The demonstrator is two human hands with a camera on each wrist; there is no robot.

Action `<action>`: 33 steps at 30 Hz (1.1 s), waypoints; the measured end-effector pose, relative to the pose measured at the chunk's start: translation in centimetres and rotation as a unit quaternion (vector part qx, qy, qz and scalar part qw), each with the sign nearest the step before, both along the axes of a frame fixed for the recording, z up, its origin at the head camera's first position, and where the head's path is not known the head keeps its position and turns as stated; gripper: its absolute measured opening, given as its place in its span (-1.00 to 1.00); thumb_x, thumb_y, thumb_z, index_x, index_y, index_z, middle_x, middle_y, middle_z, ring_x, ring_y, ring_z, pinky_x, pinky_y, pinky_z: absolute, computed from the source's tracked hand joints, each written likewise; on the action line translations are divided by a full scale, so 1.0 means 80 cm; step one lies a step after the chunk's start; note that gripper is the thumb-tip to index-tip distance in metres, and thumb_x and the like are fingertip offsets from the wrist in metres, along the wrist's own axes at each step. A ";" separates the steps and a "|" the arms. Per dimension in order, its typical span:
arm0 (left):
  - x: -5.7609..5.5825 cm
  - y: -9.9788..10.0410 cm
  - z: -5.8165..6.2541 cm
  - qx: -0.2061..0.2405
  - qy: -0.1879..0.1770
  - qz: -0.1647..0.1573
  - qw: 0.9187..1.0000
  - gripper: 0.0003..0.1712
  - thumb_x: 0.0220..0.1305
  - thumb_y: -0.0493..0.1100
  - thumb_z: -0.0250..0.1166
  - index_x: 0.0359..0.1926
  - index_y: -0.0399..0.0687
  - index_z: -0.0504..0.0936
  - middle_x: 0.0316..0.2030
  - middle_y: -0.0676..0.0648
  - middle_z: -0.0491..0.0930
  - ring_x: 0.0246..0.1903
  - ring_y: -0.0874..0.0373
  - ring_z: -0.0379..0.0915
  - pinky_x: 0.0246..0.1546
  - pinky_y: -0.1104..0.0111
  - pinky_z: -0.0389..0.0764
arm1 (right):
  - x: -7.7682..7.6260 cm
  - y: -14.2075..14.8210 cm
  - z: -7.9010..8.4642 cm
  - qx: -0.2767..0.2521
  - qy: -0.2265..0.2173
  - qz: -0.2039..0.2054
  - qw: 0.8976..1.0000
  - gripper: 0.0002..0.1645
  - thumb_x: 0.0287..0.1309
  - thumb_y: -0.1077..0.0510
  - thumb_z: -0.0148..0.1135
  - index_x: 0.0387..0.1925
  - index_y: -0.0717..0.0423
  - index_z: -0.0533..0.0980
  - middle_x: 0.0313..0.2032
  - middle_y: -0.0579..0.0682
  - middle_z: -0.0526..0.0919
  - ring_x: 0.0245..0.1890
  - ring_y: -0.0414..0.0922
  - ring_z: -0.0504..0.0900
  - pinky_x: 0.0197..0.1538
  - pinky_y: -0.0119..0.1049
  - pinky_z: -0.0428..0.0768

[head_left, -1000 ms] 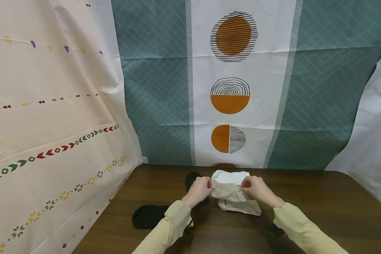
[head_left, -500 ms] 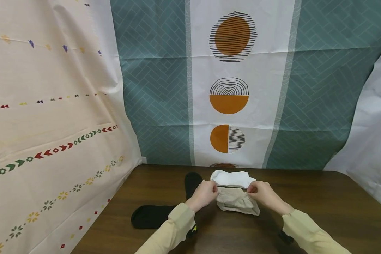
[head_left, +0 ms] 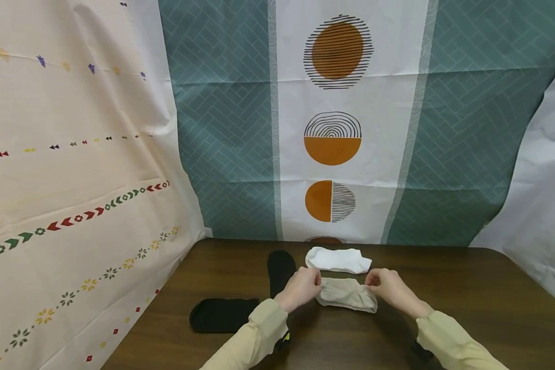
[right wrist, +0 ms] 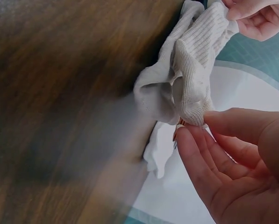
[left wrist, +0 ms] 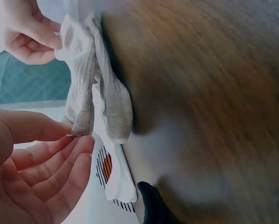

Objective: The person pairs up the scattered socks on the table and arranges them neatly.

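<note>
My left hand (head_left: 301,289) pinches one end of a ribbed beige sock (left wrist: 82,88) between thumb and fingertips. The other, cuff end is pinched by my right hand (head_left: 392,292), so the sock stretches between the two hands. Close under it lies a second beige sock (left wrist: 115,105), its open cuff visible in the right wrist view. From the head view the two beige socks (head_left: 346,294) overlap, and the lower one is mostly hidden. Just behind them a white sock (head_left: 337,260) lies flat.
Two black socks rest left of my hands: one (head_left: 281,267) points away from me, the other (head_left: 222,315) lies crosswise, partly behind my left sleeve (head_left: 259,329). All lie on a dark wooden table (head_left: 467,308). Patterned cloths (head_left: 226,128) hang behind and at the left.
Both hands have come toward me and slightly right, drawing the upper beige sock off the white sock and over the lower beige one. The white sock is now uncovered.
</note>
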State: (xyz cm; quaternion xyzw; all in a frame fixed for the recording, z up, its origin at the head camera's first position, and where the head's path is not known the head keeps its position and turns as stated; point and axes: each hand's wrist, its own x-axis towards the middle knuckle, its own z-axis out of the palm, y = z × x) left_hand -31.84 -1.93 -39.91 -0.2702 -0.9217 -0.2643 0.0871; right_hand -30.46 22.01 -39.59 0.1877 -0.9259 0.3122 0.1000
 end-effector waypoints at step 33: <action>0.032 0.028 -0.002 -0.214 0.141 -0.051 0.965 -0.82 0.10 -0.26 0.20 -0.62 -0.06 0.54 -0.62 0.07 0.34 -0.64 0.30 0.23 -0.71 0.51 0.28 | 0.014 -0.017 -0.010 0.114 0.082 0.103 0.985 -0.82 -0.20 0.46 0.25 -0.54 0.16 0.49 -0.60 -0.17 0.38 -0.57 -0.26 0.33 -0.50 -0.32 0.39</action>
